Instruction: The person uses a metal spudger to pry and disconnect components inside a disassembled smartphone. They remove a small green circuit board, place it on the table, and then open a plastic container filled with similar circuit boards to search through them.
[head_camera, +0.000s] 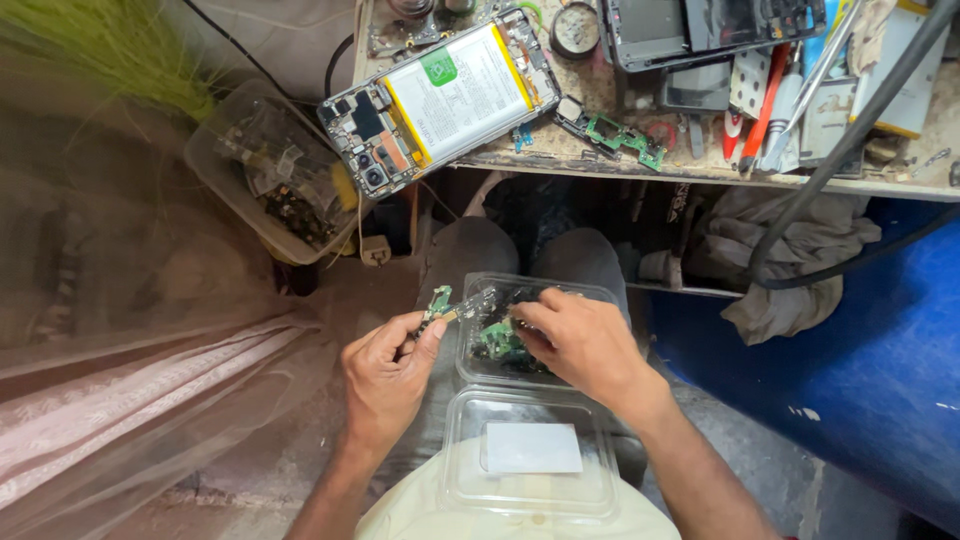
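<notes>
Nearest the camera, a clear hinged plastic container rests open on the person's lap, its lid folded toward the body with a white label on it. The far compartment holds a loose pile of small green circuit boards.

Left hand: closed in a pinch on a small green board with a flex strip, held just left of the container rim.

Right hand: fingers curled down into the pile, touching the boards; whether it grips one cannot be told.

Far side: a cluttered surface carries an opened phone with exposed battery, tools and further boards.

Risk, as judged: the container sits unsupported on the knees, so a leg shift could tip it and scatter parts to the floor. A tight pinch could crease the flex strip.
</notes>
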